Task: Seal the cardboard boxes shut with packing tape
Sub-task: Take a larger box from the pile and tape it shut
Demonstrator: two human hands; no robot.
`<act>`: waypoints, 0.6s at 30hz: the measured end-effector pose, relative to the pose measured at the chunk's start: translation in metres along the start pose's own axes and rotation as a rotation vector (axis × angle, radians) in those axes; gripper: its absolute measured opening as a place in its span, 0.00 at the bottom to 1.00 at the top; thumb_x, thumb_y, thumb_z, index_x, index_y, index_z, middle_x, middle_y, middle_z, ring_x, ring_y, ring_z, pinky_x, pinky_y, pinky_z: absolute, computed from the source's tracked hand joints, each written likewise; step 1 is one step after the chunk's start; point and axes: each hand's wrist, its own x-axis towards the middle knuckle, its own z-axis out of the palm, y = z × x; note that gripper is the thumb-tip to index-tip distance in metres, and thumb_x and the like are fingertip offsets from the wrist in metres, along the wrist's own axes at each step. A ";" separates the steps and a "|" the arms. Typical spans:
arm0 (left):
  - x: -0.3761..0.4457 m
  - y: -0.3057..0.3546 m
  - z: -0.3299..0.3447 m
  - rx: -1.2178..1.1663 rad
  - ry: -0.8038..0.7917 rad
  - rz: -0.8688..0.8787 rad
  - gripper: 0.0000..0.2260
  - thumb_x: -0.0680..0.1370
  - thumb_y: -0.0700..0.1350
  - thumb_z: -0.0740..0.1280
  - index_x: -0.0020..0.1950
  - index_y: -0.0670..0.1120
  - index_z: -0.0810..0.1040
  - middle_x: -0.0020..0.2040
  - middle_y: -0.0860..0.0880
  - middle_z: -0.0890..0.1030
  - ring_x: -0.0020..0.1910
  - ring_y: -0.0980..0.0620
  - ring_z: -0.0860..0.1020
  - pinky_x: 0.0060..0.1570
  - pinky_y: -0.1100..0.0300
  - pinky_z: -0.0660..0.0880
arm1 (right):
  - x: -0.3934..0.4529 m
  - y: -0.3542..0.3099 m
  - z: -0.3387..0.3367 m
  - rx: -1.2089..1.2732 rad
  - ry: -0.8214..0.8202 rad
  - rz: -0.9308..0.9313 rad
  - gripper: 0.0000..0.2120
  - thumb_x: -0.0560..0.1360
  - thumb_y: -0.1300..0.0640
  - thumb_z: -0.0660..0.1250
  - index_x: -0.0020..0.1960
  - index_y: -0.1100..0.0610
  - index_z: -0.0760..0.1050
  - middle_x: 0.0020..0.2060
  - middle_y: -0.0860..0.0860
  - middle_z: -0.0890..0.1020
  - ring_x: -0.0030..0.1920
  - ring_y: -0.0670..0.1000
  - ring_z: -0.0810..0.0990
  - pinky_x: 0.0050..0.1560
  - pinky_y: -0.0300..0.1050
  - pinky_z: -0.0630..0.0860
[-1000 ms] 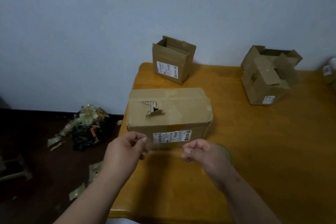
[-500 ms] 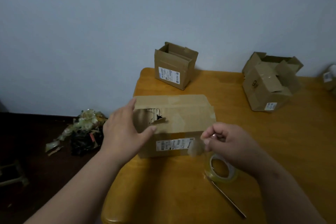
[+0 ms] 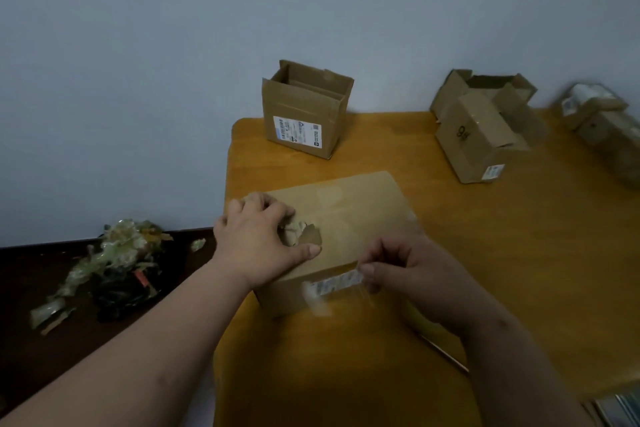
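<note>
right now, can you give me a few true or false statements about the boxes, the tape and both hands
1. The left hand rests on top of the near box, by its torn hole. True.
2. The right hand pinches a clear tape strip at the box's front edge. True.
3. The far left box is taped closed. False: its top flaps stand open.
4. The box marked 9 sits on the floor. False: it is on the wooden table.
5. Crumpled tape scraps lie on the floor left of the table. True.
</note>
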 end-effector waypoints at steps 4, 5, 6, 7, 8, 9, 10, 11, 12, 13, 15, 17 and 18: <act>0.011 -0.007 -0.008 0.005 -0.055 0.055 0.28 0.66 0.73 0.66 0.62 0.64 0.70 0.64 0.55 0.64 0.67 0.48 0.60 0.65 0.47 0.58 | 0.010 0.009 0.011 0.286 0.048 0.026 0.03 0.70 0.56 0.71 0.39 0.55 0.80 0.35 0.55 0.81 0.37 0.51 0.79 0.42 0.44 0.76; 0.015 -0.010 -0.007 -0.026 -0.082 0.058 0.25 0.67 0.71 0.67 0.59 0.64 0.69 0.70 0.54 0.62 0.71 0.45 0.56 0.69 0.44 0.54 | 0.011 0.013 0.013 0.388 0.044 0.030 0.03 0.67 0.55 0.72 0.37 0.54 0.80 0.35 0.56 0.80 0.37 0.52 0.78 0.41 0.43 0.75; 0.018 -0.011 -0.007 -0.059 -0.121 0.062 0.22 0.68 0.69 0.68 0.57 0.63 0.68 0.76 0.53 0.58 0.76 0.44 0.50 0.72 0.41 0.49 | 0.013 0.016 0.013 0.475 0.037 0.031 0.04 0.65 0.54 0.73 0.36 0.54 0.80 0.34 0.57 0.80 0.37 0.53 0.78 0.40 0.44 0.75; 0.021 -0.013 -0.007 -0.092 -0.163 0.070 0.21 0.68 0.68 0.69 0.55 0.63 0.67 0.79 0.53 0.54 0.78 0.44 0.45 0.73 0.39 0.45 | 0.014 0.019 0.014 0.540 0.031 0.030 0.05 0.64 0.53 0.73 0.36 0.54 0.80 0.34 0.57 0.79 0.37 0.54 0.77 0.40 0.44 0.75; 0.025 -0.014 -0.008 -0.122 -0.187 0.086 0.23 0.67 0.68 0.69 0.55 0.62 0.65 0.79 0.52 0.54 0.79 0.43 0.44 0.75 0.38 0.46 | 0.014 0.021 0.013 0.589 0.028 0.026 0.06 0.63 0.53 0.73 0.36 0.55 0.80 0.33 0.57 0.79 0.36 0.54 0.76 0.40 0.44 0.74; 0.027 -0.015 -0.008 -0.139 -0.196 0.092 0.26 0.65 0.68 0.70 0.56 0.60 0.65 0.77 0.52 0.58 0.78 0.42 0.48 0.74 0.38 0.51 | 0.014 0.022 0.012 0.631 0.025 0.022 0.07 0.62 0.53 0.73 0.36 0.56 0.79 0.33 0.57 0.79 0.35 0.54 0.76 0.39 0.43 0.74; 0.029 -0.015 -0.010 -0.134 -0.202 0.084 0.29 0.65 0.67 0.71 0.58 0.60 0.64 0.74 0.53 0.62 0.76 0.43 0.53 0.72 0.40 0.57 | 0.015 0.023 0.011 0.660 0.022 0.017 0.07 0.62 0.54 0.73 0.36 0.56 0.79 0.32 0.57 0.79 0.35 0.54 0.75 0.38 0.43 0.74; 0.030 -0.015 -0.012 -0.109 -0.211 0.068 0.32 0.64 0.67 0.73 0.62 0.60 0.63 0.71 0.54 0.63 0.73 0.44 0.57 0.69 0.42 0.61 | 0.016 0.023 0.009 0.676 0.021 0.014 0.06 0.62 0.54 0.73 0.36 0.56 0.79 0.32 0.57 0.79 0.36 0.55 0.75 0.38 0.44 0.73; 0.030 -0.015 -0.014 -0.069 -0.231 0.047 0.38 0.63 0.69 0.73 0.67 0.61 0.61 0.71 0.53 0.62 0.72 0.45 0.58 0.68 0.42 0.62 | 0.018 0.023 0.006 0.682 0.024 0.013 0.06 0.62 0.55 0.73 0.35 0.56 0.79 0.31 0.56 0.79 0.37 0.57 0.74 0.39 0.45 0.72; 0.031 -0.015 -0.015 -0.031 -0.260 0.032 0.43 0.62 0.71 0.72 0.72 0.63 0.56 0.72 0.53 0.61 0.71 0.44 0.59 0.68 0.42 0.61 | 0.021 0.023 0.004 0.692 0.034 0.014 0.04 0.63 0.57 0.73 0.35 0.57 0.79 0.30 0.56 0.78 0.37 0.57 0.74 0.41 0.47 0.71; 0.029 -0.013 -0.015 0.031 -0.312 0.017 0.49 0.60 0.75 0.70 0.74 0.67 0.49 0.72 0.51 0.60 0.71 0.43 0.59 0.68 0.41 0.61 | 0.024 0.023 -0.001 0.732 0.064 0.017 0.03 0.65 0.62 0.70 0.37 0.60 0.77 0.28 0.56 0.77 0.36 0.56 0.75 0.42 0.47 0.73; 0.026 -0.011 -0.013 0.049 -0.306 -0.008 0.48 0.59 0.77 0.67 0.74 0.68 0.50 0.69 0.50 0.63 0.70 0.43 0.62 0.68 0.42 0.62 | 0.028 0.025 -0.003 0.800 0.080 0.017 0.02 0.67 0.64 0.66 0.38 0.62 0.74 0.27 0.57 0.75 0.35 0.54 0.76 0.41 0.45 0.76; 0.024 -0.009 -0.011 0.043 -0.281 -0.030 0.47 0.59 0.78 0.66 0.73 0.68 0.52 0.68 0.49 0.65 0.69 0.43 0.63 0.68 0.42 0.62 | 0.030 0.025 -0.003 0.838 0.082 0.019 0.01 0.67 0.64 0.66 0.37 0.62 0.74 0.27 0.57 0.74 0.34 0.54 0.76 0.42 0.45 0.76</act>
